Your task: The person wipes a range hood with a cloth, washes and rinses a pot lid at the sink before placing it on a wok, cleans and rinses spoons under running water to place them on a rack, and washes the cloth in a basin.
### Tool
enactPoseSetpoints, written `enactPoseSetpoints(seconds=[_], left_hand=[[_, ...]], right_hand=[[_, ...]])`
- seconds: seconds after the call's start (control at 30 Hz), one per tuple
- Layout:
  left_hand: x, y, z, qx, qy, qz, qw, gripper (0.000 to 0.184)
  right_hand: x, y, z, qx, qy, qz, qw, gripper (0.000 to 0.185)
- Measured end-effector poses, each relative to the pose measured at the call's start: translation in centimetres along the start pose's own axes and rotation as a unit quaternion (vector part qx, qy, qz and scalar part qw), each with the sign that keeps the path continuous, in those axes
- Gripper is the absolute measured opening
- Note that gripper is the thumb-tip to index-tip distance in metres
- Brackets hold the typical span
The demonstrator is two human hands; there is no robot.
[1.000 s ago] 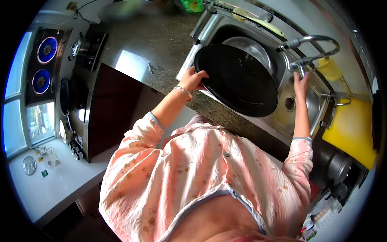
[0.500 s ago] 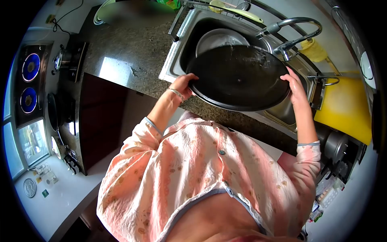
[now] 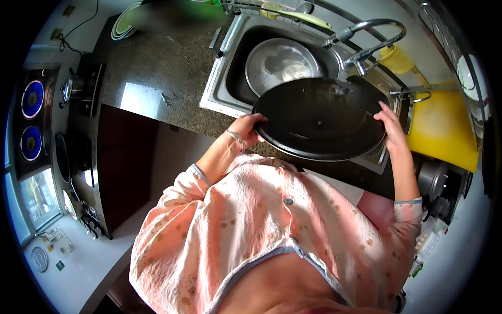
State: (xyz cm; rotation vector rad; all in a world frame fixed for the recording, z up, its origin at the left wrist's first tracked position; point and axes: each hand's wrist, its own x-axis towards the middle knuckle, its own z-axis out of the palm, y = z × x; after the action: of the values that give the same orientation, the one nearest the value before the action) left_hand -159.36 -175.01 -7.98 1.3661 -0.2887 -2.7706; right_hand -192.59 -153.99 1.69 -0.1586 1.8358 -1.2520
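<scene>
A wide, round black pan [image 3: 320, 123] with a wet, shiny surface is held between my hands over the front edge of the sink [image 3: 225, 104]. My left hand [image 3: 248, 129] is closed on its left rim, thumb on top. At the opposite rim, my right hand [image 3: 391, 127] grips with the thumb over the edge. Behind the pan, a metal basin [image 3: 261, 68] sits in the left sink bowl with something whitish inside. The pan partly covers the basin and the right sink bowl.
A curved faucet [image 3: 361, 57] rises behind the sink. A yellow board [image 3: 444, 131] stands at the right. Behind the sink is a dish rack [image 3: 246, 7] with a light green-handled utensil [image 3: 303, 18]. Dark stone counter [image 3: 157, 68] extends left toward a stove [image 3: 32, 115].
Both hands have brought the pan closer to my body and slightly right. More of the metal basin behind it now shows. The whole view has shifted a little.
</scene>
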Motion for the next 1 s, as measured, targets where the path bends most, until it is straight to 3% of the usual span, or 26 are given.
enactPoseSetpoints(seconds=[0.1,0.17,0.23,0.33,0.43,0.57,0.7,0.77,0.83,0.9,1.0], left_hand=[[-0.1,0.7,0.8,0.027,0.035,0.039,0.998,0.013],[1.3,0.9,-0.7,0.073,-0.022,0.014,0.997,0.016],[0.1,0.6,1.1,0.054,-0.023,0.01,0.998,0.016],[-0.5,0.1,2.8,0.065,-0.036,-0.009,0.997,0.014],[0.7,-0.6,3.0,0.089,-0.082,-0.025,0.992,0.018],[-0.6,0.3,4.0,0.105,-0.013,-0.062,0.992,0.012],[2.5,1.0,-0.5,0.062,-0.094,-0.108,0.988,0.012],[3.4,0.1,-1.9,-0.015,-0.044,-0.073,0.996,0.027],[3.3,-0.9,-2.5,-0.05,0.011,0.017,0.999,0.031],[3.0,-0.7,-3.6,-0.034,-0.029,0.0,0.999,0.032],[-0.2,-0.6,-3.8,0.145,0.051,0.088,0.984,0.04]], right_hand=[[-2.7,-1.3,1.5,0.075,0.013,-0.016,0.997,0.057],[-2.1,0.8,0.8,0.283,0.032,0.039,0.958,0.047],[0.1,6.8,-1.2,0.328,-0.02,-0.069,0.942,0.037],[-0.7,10.8,1.0,0.378,-0.058,-0.077,0.921,0.037],[-2.5,12.4,3.8,0.345,-0.083,-0.08,0.931,0.037],[-4.4,12.1,7.8,0.232,-0.131,-0.108,0.958,0.037],[-5.0,11.2,10.4,0.133,-0.16,-0.145,0.967,0.042],[-6.2,9.9,12.6,0.125,-0.128,-0.157,0.971,0.043],[-5.0,9.8,13.6,0.148,-0.101,-0.192,0.965,0.038],[-4.5,8.9,14.8,0.127,-0.09,-0.22,0.963,0.035],[-3.8,7.4,15.5,0.079,-0.003,-0.227,0.971,0.029]])
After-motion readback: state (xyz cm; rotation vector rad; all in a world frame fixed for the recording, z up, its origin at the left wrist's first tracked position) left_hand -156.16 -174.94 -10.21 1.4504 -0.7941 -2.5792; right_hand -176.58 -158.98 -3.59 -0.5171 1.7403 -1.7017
